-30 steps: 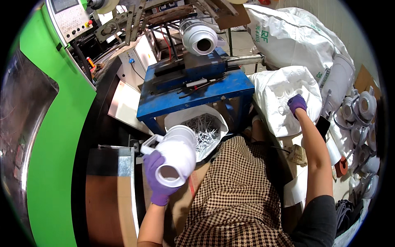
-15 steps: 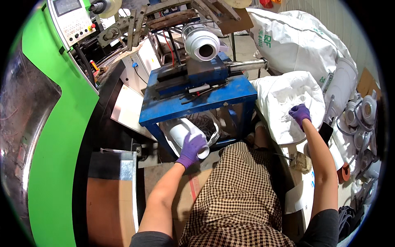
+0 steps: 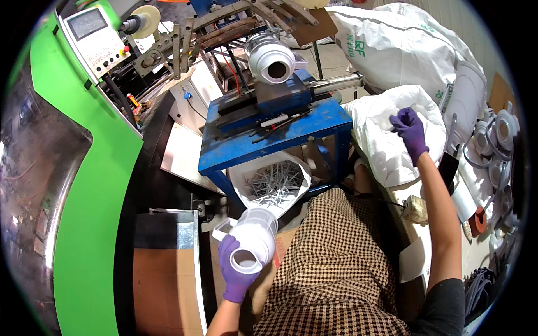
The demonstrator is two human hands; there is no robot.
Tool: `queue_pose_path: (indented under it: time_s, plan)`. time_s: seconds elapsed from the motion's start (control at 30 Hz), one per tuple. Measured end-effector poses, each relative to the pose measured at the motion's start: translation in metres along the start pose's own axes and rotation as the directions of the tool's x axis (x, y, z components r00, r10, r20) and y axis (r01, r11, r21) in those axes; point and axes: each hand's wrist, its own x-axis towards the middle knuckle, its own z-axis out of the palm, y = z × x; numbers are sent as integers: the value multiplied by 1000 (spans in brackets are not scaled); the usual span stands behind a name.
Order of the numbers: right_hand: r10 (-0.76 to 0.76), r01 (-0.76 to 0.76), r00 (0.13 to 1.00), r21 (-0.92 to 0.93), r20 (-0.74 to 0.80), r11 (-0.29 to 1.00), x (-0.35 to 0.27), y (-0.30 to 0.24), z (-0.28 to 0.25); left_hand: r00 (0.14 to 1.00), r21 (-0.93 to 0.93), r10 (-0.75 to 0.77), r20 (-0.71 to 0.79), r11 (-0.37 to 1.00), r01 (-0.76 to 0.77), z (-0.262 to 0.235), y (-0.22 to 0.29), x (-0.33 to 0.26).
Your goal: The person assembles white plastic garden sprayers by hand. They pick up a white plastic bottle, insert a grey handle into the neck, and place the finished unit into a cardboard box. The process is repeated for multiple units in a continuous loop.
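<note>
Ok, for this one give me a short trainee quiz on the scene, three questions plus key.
1. Which hand holds a white jug?
2. True or false: both hands wear black gloves.
3. Fill in: the right hand is nearest an open white ____.

Key: 1. The left hand. 2. False; both wear purple gloves. 3. Sack.

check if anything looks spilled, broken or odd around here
Nothing clearly stands out. The white plastic pitcher-shaped body in the left purple-gloved hand shows no visible break, and the thin grey-white scraps lie in the open white bag by the blue metal table.
</note>
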Motion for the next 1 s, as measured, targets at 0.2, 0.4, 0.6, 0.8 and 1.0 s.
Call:
queue_pose_path:
  time_s: [0.2, 0.4, 0.6, 0.8, 1.0]
  plan:
    - [32, -214, 909, 399, 415, 892, -214, -55, 137, 970, -22, -159, 186, 986, 166, -11, 26, -10]
    - [471, -808, 454, 126, 757, 576, -325, -14, 162, 934, -92, -221, 280, 962, 255, 0, 36, -4]
    - [300, -51, 451, -311, 841, 949, -311, -37, 105, 935, -78, -150, 320, 980, 184, 9, 40, 13]
    - [-59, 663, 586, -437, 808, 608, -322, -22, 78, 968, -166, 41, 248, 986, 1, 10, 43, 17]
    - [-180, 134, 801, 122, 571, 983, -296, -96, 120, 964, -152, 72, 256, 988, -34, 14, 48, 28]
